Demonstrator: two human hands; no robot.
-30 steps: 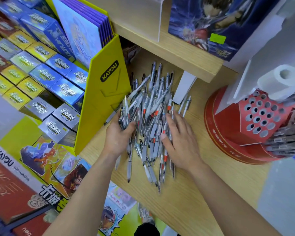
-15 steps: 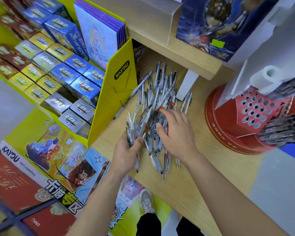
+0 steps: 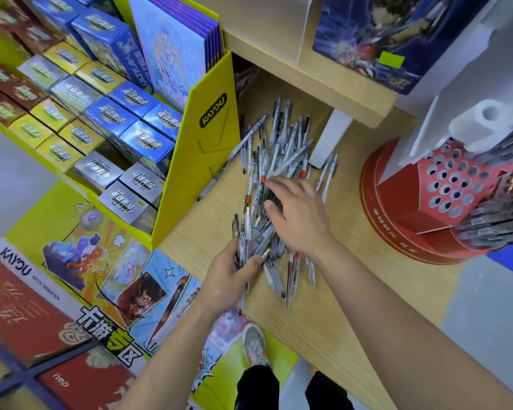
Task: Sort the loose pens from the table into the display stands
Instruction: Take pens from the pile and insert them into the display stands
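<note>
A heap of loose grey and clear pens [image 3: 282, 149], some with red bands, lies on the wooden table [image 3: 338, 291]. My left hand [image 3: 228, 276] is at the heap's near left end, closed around a bundle of several pens [image 3: 243, 244]. My right hand [image 3: 299, 217] rests flat on the middle of the heap, fingers spread over the pens, gripping none that I can see. A red round display stand [image 3: 444, 184] with rows of holes sits at the right, with dark pens [image 3: 498, 220] sticking out of its lower right side.
A yellow cardboard display [image 3: 211, 137] with blue, silver and yellow card boxes walls the table's left side. A wooden shelf [image 3: 308, 81] overhangs the back on a white support [image 3: 329, 137]. A white stand part [image 3: 471, 93] rises above the red one. My shoes [image 3: 255, 344] show below the table edge.
My left hand has drawn back toward me with a bundle of pens gripped in it. My right hand has slid left and forward over the heap. The camera has shifted right.
</note>
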